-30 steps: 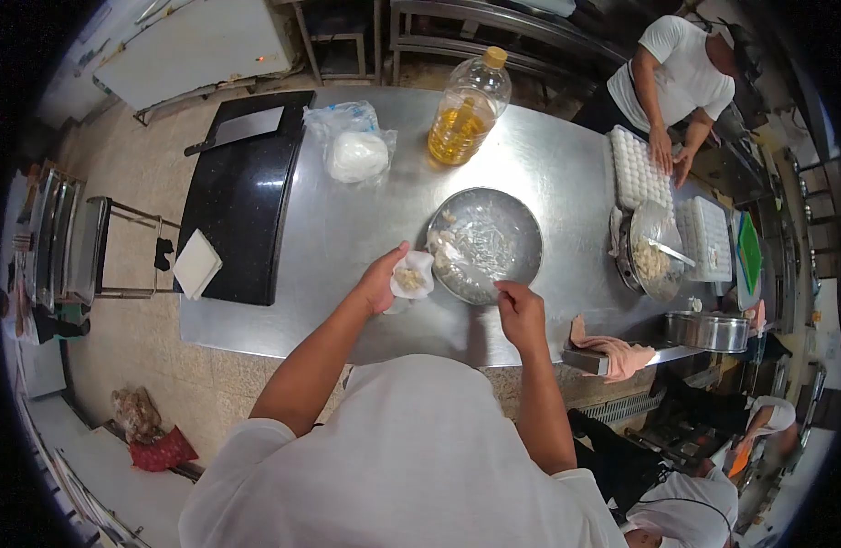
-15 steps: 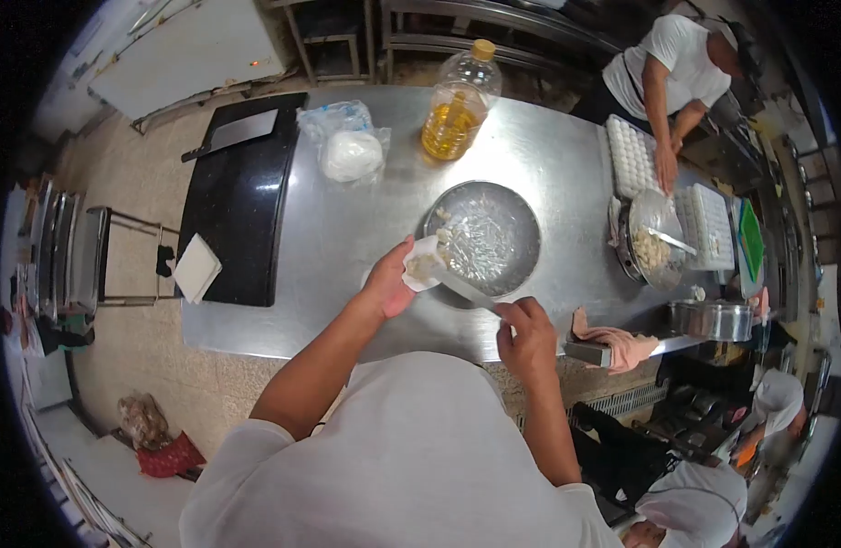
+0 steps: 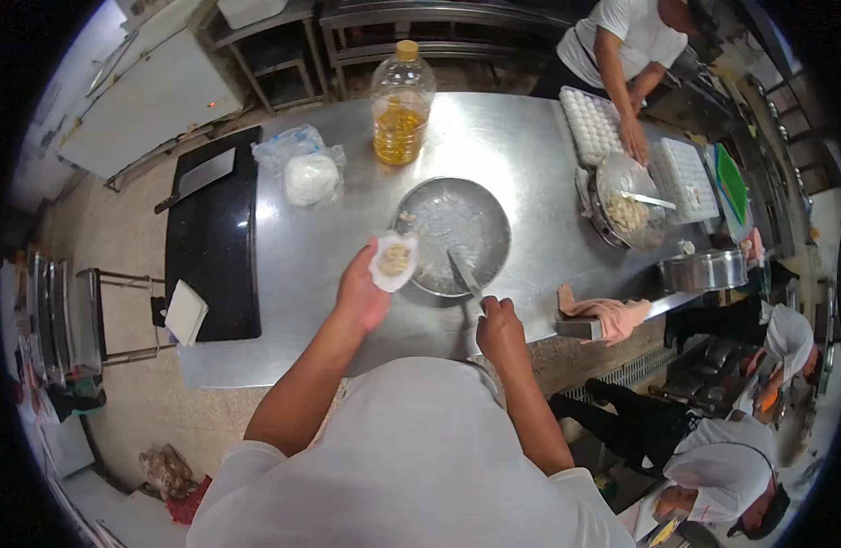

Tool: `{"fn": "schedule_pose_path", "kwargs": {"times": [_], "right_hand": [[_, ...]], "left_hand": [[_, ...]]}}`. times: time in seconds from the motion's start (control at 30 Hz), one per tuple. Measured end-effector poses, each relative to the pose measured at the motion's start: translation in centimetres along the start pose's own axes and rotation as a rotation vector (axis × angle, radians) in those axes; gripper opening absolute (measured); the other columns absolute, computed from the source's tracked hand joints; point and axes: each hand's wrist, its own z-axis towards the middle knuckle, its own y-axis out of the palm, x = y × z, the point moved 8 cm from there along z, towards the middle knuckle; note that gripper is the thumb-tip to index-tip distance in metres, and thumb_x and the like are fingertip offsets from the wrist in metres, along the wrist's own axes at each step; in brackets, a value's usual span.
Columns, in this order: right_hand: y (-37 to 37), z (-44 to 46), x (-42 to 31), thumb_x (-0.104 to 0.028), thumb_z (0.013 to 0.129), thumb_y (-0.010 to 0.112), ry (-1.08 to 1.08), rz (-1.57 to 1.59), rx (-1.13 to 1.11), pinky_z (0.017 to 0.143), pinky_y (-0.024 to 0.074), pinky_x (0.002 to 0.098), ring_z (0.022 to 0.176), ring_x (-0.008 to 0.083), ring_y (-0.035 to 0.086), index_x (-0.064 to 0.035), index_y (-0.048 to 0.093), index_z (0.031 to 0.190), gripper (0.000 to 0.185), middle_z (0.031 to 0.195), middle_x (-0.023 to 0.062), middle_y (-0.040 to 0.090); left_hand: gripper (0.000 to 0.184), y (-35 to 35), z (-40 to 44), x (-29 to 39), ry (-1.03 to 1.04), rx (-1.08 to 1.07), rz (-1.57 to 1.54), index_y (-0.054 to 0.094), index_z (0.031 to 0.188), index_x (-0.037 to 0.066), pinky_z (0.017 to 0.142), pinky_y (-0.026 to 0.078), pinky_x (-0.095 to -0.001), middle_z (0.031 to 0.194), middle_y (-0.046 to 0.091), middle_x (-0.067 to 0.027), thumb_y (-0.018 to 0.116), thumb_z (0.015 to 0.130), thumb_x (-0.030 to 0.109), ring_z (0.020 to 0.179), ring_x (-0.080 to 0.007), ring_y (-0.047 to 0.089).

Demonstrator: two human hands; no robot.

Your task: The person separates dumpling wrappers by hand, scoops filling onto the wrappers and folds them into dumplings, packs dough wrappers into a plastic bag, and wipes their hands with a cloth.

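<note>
My left hand [image 3: 361, 290] holds a round white dumpling wrapper [image 3: 382, 278] beside the bowl's left rim, with a pale, lumpy filling [image 3: 396, 260] in its middle. In my right hand [image 3: 502, 330] is the handle of a flat metal spatula [image 3: 469, 277]. Its blade slants down into the wide metal bowl [image 3: 504, 212], where the tip meets the contents. Smears and bits of pale filling coat the inside of this bowl, which stands on the steel table in front of me.
An oil bottle [image 3: 401, 123] and a bagged white lump [image 3: 311, 178] stand behind. Leftward lies a black board [image 3: 221, 247] with a cleaver [image 3: 201, 175]. At right are egg trays [image 3: 592, 128], a second bowl [image 3: 647, 233], a pink cloth [image 3: 612, 315] and a co-worker's hand [image 3: 633, 137].
The spatula has left the wrapper, and its blade now points into the bowl. My left hand has shifted away from the bowl, showing the filling. The whole view has turned somewhat.
</note>
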Motion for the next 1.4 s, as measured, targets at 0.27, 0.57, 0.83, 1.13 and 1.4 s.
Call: {"fn": "schedule_pose_path", "kwargs": {"times": [0.27, 0.57, 0.83, 1.13, 1.4], "right_hand": [[-6.8, -0.3, -10.7, -0.008, 0.070, 0.077, -0.725, 0.276, 0.422, 0.078, 0.0484, 0.0429, 0.093, 0.0328, 0.057, -0.0073, 0.062, 0.098, 0.032, 0.100, 0.0119, 0.057], [-11.8, 0.3, -12.8, -0.008, 0.077, 0.077, -0.604, 0.757, 0.475, 0.081, 0.0479, 0.0373, 0.095, 0.0283, 0.057, -0.0073, 0.064, 0.092, 0.019, 0.101, 0.0137, 0.057], [-11.4, -1.6, -14.6, -0.015, 0.073, 0.085, -0.626, 1.162, 0.047, 0.078, 0.0486, 0.0322, 0.087, 0.0198, 0.062, -0.0018, 0.063, 0.100, 0.038, 0.094, 0.0105, 0.063], [-15.2, -3.0, -15.5, -0.004, 0.072, 0.078, -0.936, 0.713, 0.287, 0.054, 0.0495, 0.0287, 0.064, 0.0212, 0.063, -0.0021, 0.068, 0.088, 0.020, 0.080, 0.0113, 0.064], [-15.5, -2.6, -15.4, -0.007, 0.068, 0.081, -0.878, 0.832, 0.231, 0.055, 0.0501, 0.0283, 0.065, 0.0211, 0.064, -0.0033, 0.069, 0.086, 0.022, 0.079, 0.0101, 0.063]], "left_hand": [[0.052, 6.0, -4.5, 0.3, -0.142, -0.247, -0.118, 0.042, 0.138, -0.001, 0.109, 0.039, -0.0427, 0.136, 0.053, -0.0147, 0.040, 0.103, 0.037, 0.127, -0.0270, 0.051], [0.061, 9.2, -8.9, 2.0, -0.099, -0.416, 0.122, 0.036, 0.143, 0.001, 0.106, 0.040, -0.0396, 0.136, 0.052, -0.0126, 0.061, 0.095, 0.029, 0.129, -0.0229, 0.049], [0.080, 9.7, -11.3, 4.9, 0.489, -0.554, 0.679, 0.046, 0.118, 0.001, 0.081, 0.052, -0.0347, 0.111, 0.061, -0.0154, 0.094, 0.061, 0.030, 0.097, -0.0224, 0.063], [0.046, 14.0, -14.2, 6.8, 1.086, -0.882, 0.960, 0.062, 0.102, 0.002, 0.076, 0.057, -0.0375, 0.101, 0.069, -0.0163, 0.087, 0.064, 0.009, 0.088, -0.0274, 0.070], [0.044, 14.0, -13.9, 6.3, 0.884, -0.808, 0.929, 0.065, 0.100, 0.005, 0.081, 0.054, -0.0347, 0.104, 0.066, -0.0136, 0.088, 0.063, 0.010, 0.096, -0.0249, 0.065]]}}
